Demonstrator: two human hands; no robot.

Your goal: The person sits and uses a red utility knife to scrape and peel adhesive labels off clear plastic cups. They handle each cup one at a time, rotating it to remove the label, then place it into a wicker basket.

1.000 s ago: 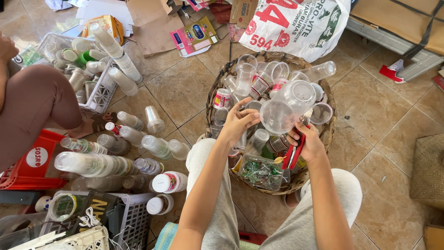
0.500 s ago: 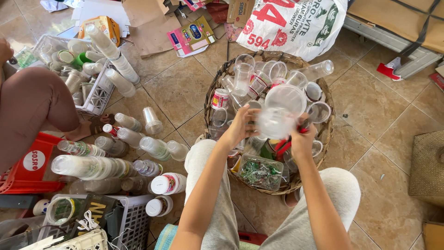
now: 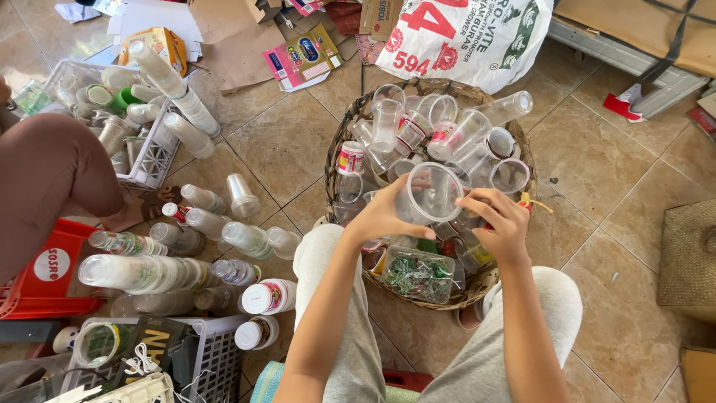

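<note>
Clear plastic: cup [image 3: 435, 192], thin-walled, held over the basket [image 3: 522, 142], mouth turned toward the camera.
Left hand [image 3: 388, 216]: fingers wrapped on the cup's left side, closed on it.
Right hand [image 3: 503, 220]: at the cup's right edge, fingers curled; whether it grips the cup or only touches it I cannot tell.
Basket, near side: flat clear tray [image 3: 419, 275] with green scraps, just under the hands.
Basket, middle and far side: loose clear cups piled at all angles, some with red-printed bands [image 3: 350, 158].
Left of basket: cup stacks [image 3: 142, 272] and bottles lying on the tile floor [image 3: 283, 142]; beyond them a white crate [image 3: 153, 153] with more cups; red crate [image 3: 45, 276] further left.
Beyond basket: white printed sack [image 3: 470, 37], cardboard scraps.
Risk 1: wall buckles or cracks, judged likely if the squeeze is hard, the plastic being thin.
Risk 2: cup slips back into the pile, since hold is on one side only.
Risk 3: a forearm nudges the heaped cups over the rim.
</note>
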